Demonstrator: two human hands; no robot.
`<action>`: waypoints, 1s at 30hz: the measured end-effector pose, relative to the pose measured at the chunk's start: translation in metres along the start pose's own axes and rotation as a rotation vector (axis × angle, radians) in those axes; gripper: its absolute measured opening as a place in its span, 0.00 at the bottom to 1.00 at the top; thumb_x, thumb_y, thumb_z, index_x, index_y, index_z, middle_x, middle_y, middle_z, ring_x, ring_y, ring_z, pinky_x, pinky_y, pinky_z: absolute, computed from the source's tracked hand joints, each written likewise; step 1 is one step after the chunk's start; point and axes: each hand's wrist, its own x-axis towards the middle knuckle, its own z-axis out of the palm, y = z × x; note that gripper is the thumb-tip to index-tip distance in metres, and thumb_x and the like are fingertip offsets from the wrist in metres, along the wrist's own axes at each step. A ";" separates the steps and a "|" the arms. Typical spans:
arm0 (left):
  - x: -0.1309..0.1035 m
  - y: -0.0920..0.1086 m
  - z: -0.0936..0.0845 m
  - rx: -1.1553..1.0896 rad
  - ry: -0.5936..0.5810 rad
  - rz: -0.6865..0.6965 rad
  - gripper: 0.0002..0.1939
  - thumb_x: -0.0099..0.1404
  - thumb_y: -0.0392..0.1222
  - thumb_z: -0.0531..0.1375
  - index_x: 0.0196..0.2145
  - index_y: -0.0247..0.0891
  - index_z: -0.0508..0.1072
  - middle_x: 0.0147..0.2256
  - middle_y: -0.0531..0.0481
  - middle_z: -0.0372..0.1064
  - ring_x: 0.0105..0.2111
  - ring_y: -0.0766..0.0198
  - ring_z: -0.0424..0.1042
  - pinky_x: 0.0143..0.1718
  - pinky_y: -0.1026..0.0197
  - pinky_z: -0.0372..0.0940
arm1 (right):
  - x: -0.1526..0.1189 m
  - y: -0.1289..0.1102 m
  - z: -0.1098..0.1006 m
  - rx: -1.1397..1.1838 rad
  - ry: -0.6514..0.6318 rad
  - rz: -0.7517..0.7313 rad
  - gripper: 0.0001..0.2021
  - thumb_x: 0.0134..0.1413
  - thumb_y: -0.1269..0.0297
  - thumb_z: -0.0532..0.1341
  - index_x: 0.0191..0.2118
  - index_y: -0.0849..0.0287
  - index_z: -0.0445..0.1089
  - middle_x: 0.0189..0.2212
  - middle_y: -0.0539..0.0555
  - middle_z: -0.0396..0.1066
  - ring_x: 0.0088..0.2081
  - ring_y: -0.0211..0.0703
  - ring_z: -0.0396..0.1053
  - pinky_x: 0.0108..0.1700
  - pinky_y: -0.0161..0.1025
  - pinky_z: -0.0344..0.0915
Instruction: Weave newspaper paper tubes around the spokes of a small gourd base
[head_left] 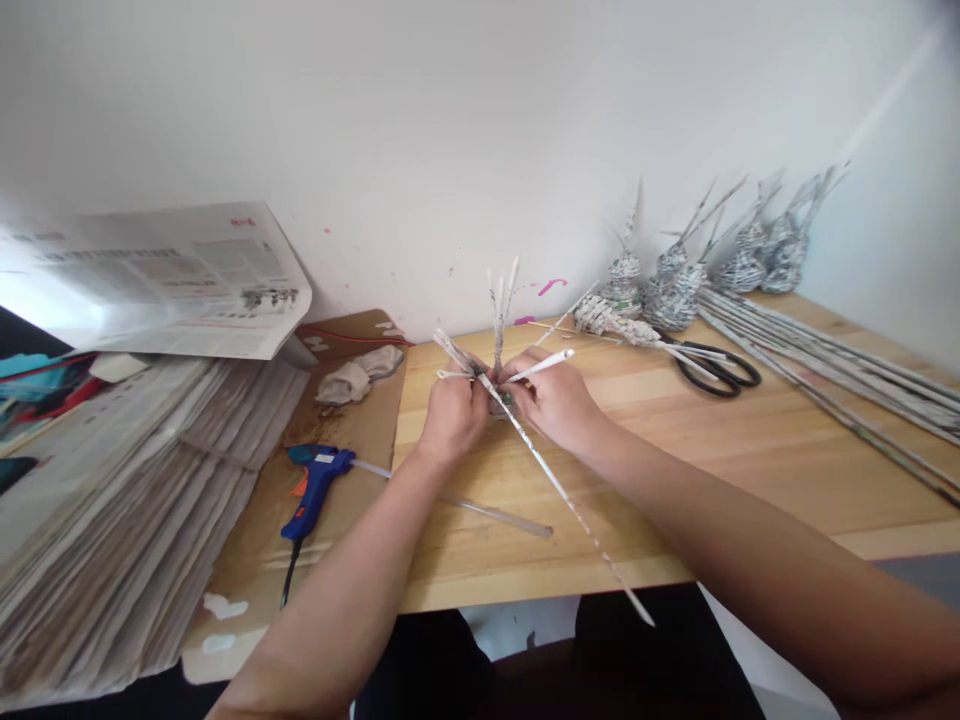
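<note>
A small woven piece of rolled newspaper (501,403) sits low over the table between my two hands, with several paper tubes sticking up and out of it. My left hand (454,408) is closed round its left side, the fingers partly hidden behind the tubes. Pinched at its right side, my right hand (559,400) has its fingertips at the base of the tubes. One long paper tube (555,482) slants from between the hands toward me, past the table's front edge. Exactly which strand each fingertip grips is hard to see.
On cardboard at left lie a blue glue gun (319,490) and a crumpled cloth (360,375), beside stacked newspapers (150,520). A clear glue stick (495,515) lies near my left forearm. Black scissors (705,375), woven paper gourd shapes (675,290) and long paper tubes (832,365) are at right.
</note>
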 end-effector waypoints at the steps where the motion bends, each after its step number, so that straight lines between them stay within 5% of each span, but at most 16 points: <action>1: 0.000 -0.001 0.001 -0.010 0.008 0.002 0.05 0.68 0.38 0.54 0.35 0.38 0.69 0.32 0.45 0.73 0.33 0.58 0.73 0.37 0.58 0.65 | 0.000 0.000 0.000 0.004 -0.001 0.006 0.05 0.55 0.76 0.63 0.33 0.60 0.74 0.32 0.55 0.73 0.36 0.43 0.70 0.40 0.38 0.65; 8: 0.003 -0.002 -0.007 -0.090 -0.017 0.046 0.03 0.66 0.38 0.56 0.34 0.38 0.68 0.30 0.49 0.71 0.30 0.61 0.71 0.34 0.61 0.64 | -0.002 0.003 -0.001 0.071 0.009 -0.013 0.06 0.60 0.73 0.61 0.37 0.59 0.75 0.35 0.55 0.77 0.38 0.44 0.73 0.42 0.38 0.65; 17: 0.004 -0.004 -0.014 -0.469 -0.192 -0.128 0.10 0.58 0.42 0.65 0.35 0.37 0.72 0.31 0.51 0.72 0.29 0.65 0.71 0.34 0.63 0.68 | -0.003 0.005 -0.006 0.074 -0.007 -0.009 0.06 0.63 0.70 0.60 0.35 0.59 0.74 0.29 0.52 0.75 0.33 0.41 0.71 0.37 0.36 0.62; 30: 0.002 0.005 -0.013 -0.319 -0.209 -0.038 0.09 0.59 0.44 0.65 0.32 0.37 0.70 0.30 0.49 0.73 0.30 0.63 0.71 0.35 0.61 0.68 | -0.006 -0.001 -0.006 -0.048 0.029 -0.037 0.09 0.66 0.63 0.56 0.36 0.58 0.69 0.33 0.54 0.74 0.34 0.42 0.70 0.36 0.36 0.60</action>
